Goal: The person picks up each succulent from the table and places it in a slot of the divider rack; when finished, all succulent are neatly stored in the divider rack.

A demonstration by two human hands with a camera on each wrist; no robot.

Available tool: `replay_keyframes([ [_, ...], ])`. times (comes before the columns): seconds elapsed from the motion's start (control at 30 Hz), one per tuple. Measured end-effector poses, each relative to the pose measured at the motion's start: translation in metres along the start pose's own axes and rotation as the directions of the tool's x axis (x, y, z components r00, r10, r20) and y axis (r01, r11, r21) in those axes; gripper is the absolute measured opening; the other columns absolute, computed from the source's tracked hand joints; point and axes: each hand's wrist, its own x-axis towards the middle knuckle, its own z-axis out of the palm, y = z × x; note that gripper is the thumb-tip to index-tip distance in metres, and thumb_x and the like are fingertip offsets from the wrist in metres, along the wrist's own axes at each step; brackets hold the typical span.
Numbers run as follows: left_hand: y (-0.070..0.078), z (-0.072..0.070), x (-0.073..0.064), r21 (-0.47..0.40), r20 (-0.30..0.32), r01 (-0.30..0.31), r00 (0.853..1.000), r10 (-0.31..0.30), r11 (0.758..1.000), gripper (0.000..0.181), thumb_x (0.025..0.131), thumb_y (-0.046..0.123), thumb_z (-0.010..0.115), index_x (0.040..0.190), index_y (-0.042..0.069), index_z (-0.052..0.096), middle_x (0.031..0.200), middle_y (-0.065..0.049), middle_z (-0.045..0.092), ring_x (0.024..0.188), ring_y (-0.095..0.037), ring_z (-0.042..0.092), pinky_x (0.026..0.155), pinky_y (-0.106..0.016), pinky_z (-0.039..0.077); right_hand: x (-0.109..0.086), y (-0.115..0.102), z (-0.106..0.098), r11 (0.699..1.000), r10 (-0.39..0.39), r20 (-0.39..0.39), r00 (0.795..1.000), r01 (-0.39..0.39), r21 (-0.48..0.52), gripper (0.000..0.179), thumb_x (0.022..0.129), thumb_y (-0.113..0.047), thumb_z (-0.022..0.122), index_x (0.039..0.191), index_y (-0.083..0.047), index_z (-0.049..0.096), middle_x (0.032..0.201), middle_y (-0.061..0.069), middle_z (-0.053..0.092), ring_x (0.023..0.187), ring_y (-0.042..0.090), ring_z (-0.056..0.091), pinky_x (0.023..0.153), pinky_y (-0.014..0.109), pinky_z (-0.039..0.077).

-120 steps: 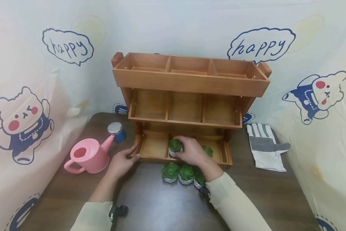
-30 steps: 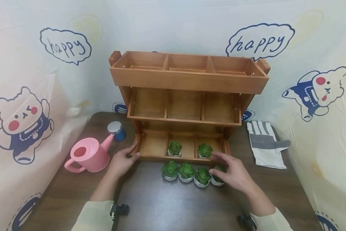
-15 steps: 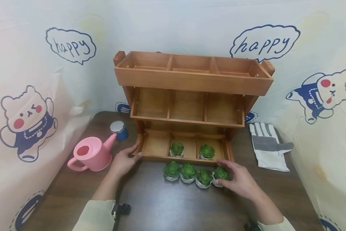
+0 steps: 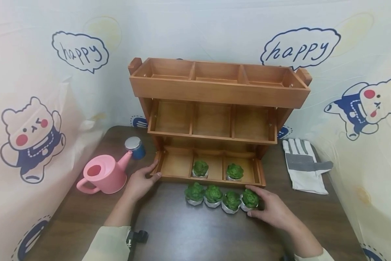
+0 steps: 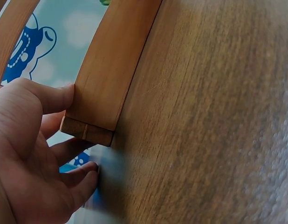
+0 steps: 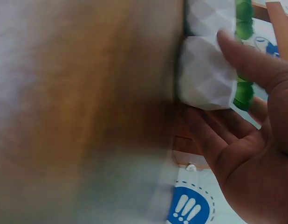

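A three-tier wooden planter shelf (image 4: 215,92) stands on the table. My left hand (image 4: 140,185) grips the left end of its bottom tray (image 4: 182,178), the thumb (image 5: 60,97) on the front board and the fingers around the end. Potted succulents stand in the middle compartment (image 4: 200,169) and right compartment of that tray. Several more stand in a row before it. My right hand (image 4: 275,208) holds the rightmost succulent (image 4: 250,198) of this row, thumb in front and fingers at the back and side. Its white faceted pot (image 6: 204,74) shows in the right wrist view, beside a neighbouring pot.
On the left are a pink watering can (image 4: 105,175) and a blue tin (image 4: 136,148) with a silver lid, near my left forearm. A white and grey glove (image 4: 304,166) lies at the right. A printed cloth hangs behind the shelf.
My right hand has left the succulent in the middle compartment and moved right and forward to the row's rightmost succulent, where its fingers closed in. The left hand stays on the tray's end.
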Motion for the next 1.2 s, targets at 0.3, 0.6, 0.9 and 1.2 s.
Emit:
replay_keyframes([
  [0.3,0.0,0.0,-0.001,0.004,0.004,-0.001,1.0,0.001,1.0,0.063,0.099,0.051,0.065,0.158,0.037,0.044,0.157,-0.017,0.047,0.145,-0.045,0.043,0.111,-0.073,0.034,-0.001,0.003,0.003,1.0,0.016,-0.018,1.0,-0.016,0.008,0.081,0.078,-0.027,0.093,0.15,-0.025,0.055,0.137,0.009,0.067,0.124,0.032,0.064,0.102,0.055,0.052],
  [0.6,-0.001,0.001,-0.001,0.003,0.01,-0.003,1.0,0.003,1.0,0.064,0.099,0.051,0.064,0.158,0.037,0.043,0.158,-0.018,0.046,0.145,-0.046,0.042,0.11,-0.074,0.034,-0.003,0.002,0.0,0.999,0.034,-0.045,0.998,-0.034,-0.009,0.08,0.076,-0.031,0.094,0.147,-0.027,0.058,0.13,0.01,0.071,0.118,0.03,0.067,0.099,0.054,0.054],
  [0.9,0.0,0.0,-0.002,-0.007,0.02,0.007,1.0,-0.006,1.0,0.065,0.099,0.053,0.064,0.158,0.037,0.043,0.159,-0.018,0.045,0.145,-0.047,0.041,0.11,-0.075,0.033,-0.004,-0.001,-0.009,1.0,0.02,-0.09,0.996,-0.022,-0.017,0.08,0.075,-0.03,0.094,0.146,-0.023,0.059,0.126,0.006,0.073,0.114,0.025,0.069,0.098,0.051,0.055],
  [1.2,-0.001,-0.001,-0.001,-0.013,0.031,0.025,0.999,-0.024,1.0,0.065,0.098,0.054,0.064,0.158,0.04,0.041,0.16,-0.017,0.044,0.146,-0.046,0.04,0.109,-0.076,0.033,0.0,-0.013,-0.02,1.0,-0.03,-0.132,0.991,0.029,-0.008,0.08,0.078,-0.03,0.093,0.147,-0.017,0.057,0.118,0.006,0.076,0.106,0.023,0.073,0.093,0.05,0.058],
])
